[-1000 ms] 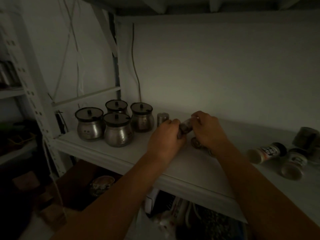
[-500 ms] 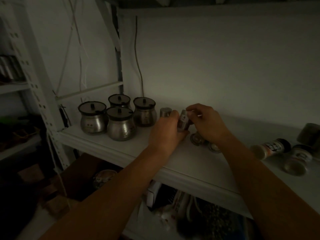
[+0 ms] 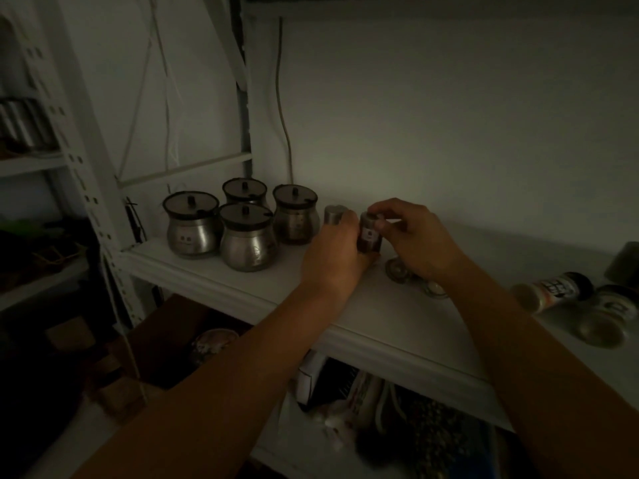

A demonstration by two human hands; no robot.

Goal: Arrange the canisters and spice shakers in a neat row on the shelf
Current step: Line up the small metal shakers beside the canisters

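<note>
- Both hands hold one small spice shaker (image 3: 369, 233) upright on the white shelf (image 3: 380, 316): the left hand (image 3: 333, 257) is wrapped round its side, and the right hand (image 3: 413, 236) pinches its cap, both grips closed on it.
- A second shaker (image 3: 334, 215) stands just behind the left hand.
- Two more shakers (image 3: 397, 269) lie on their sides beneath the right hand.
- Four steel canisters (image 3: 247, 242) stand clustered at the shelf's left end.
- Three bottles (image 3: 553, 292) lie tipped over at the right.
</note>
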